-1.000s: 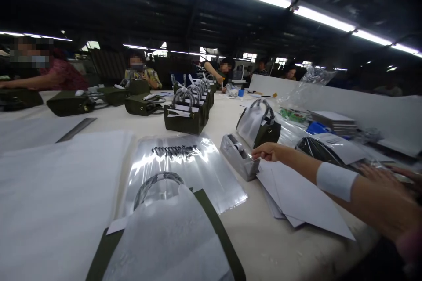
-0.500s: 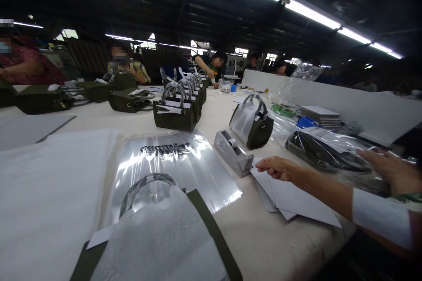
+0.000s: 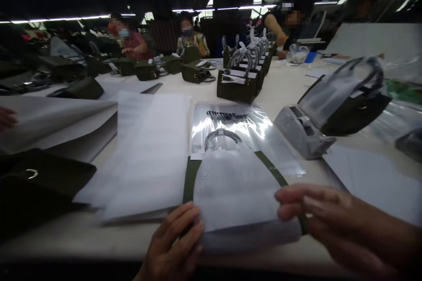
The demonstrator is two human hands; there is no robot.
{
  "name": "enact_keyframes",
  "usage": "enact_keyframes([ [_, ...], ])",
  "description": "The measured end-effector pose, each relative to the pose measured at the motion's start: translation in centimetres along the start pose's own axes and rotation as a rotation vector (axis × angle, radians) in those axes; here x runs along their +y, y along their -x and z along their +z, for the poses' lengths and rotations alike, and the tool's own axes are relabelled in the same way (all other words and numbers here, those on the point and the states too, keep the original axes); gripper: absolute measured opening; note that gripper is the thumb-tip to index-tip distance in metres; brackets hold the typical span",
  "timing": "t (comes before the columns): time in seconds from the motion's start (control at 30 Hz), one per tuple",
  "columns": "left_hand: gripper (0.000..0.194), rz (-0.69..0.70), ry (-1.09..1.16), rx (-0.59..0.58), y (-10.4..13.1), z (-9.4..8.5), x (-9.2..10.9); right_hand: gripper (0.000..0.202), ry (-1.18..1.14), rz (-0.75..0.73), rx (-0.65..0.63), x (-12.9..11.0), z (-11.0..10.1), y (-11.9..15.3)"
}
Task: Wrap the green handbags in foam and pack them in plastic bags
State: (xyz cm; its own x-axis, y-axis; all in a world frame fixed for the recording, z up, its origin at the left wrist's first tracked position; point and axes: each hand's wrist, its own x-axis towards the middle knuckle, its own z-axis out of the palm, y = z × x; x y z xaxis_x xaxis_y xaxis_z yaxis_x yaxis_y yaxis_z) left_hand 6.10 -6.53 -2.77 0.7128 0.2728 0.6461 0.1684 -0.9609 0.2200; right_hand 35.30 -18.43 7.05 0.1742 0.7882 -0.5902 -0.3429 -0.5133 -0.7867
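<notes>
In front of me a dark green handbag (image 3: 191, 180) lies with its front covered by white foam wrap (image 3: 237, 193) and its handles wrapped in clear film. My left hand (image 3: 176, 243) is closed on the bag's near left corner, fingers over the edge of the wrap. At the right edge of the same bag is my right hand (image 3: 343, 219), blurred, its fingers stretched out along the wrap. Beyond the bag lies a stack of clear plastic bags (image 3: 267, 136) with black lettering. A grey tape dispenser (image 3: 303, 134) stands to its right.
White foam sheets (image 3: 151, 153) are stacked on the left. Another green handbag (image 3: 42, 180) is at the near left, with a co-worker's hand (image 3: 6, 118) behind it. White cards (image 3: 376, 180) lie right, below a wrapped handbag (image 3: 349, 101). A row of handbags (image 3: 235, 88) stands farther back.
My view has swung left. Both hands now show at the wrapped handbag in front of me; the hand that was at the white cards is no longer there.
</notes>
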Motion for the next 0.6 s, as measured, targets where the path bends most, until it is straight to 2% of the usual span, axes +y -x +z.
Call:
enact_keyframes([
  [0.07, 0.034, -0.017, -0.006, 0.021, 0.0, 0.0, 0.0, 0.032, -0.086, 0.085, -0.212, 0.9, 5.0, 0.5],
  [0.1, 0.035, -0.029, -0.018, 0.026, 0.1, 0.2, 0.1, 0.030, -0.121, 0.106, -0.262, 1.3, 7.0, 0.5],
  [0.2, 0.036, -0.048, -0.040, 0.065, 0.6, 0.5, 0.3, 0.024, -0.155, 0.144, -0.242, 2.2, 10.6, -0.5],
  [0.33, 0.032, -0.002, -0.071, 0.098, 0.5, 0.2, 0.4, 0.027, -0.084, 0.159, -0.170, 3.3, 11.2, -1.6],
  [0.47, 0.035, 0.098, -0.053, 0.045, -0.6, -0.4, -0.2, 0.027, -0.062, 0.183, -0.169, 4.1, 10.9, -1.8],
  [0.6, 0.033, 0.171, 0.018, -0.029, -1.7, -0.7, -0.9, 0.024, -0.133, 0.221, -0.130, 4.1, 11.3, -1.9],
])
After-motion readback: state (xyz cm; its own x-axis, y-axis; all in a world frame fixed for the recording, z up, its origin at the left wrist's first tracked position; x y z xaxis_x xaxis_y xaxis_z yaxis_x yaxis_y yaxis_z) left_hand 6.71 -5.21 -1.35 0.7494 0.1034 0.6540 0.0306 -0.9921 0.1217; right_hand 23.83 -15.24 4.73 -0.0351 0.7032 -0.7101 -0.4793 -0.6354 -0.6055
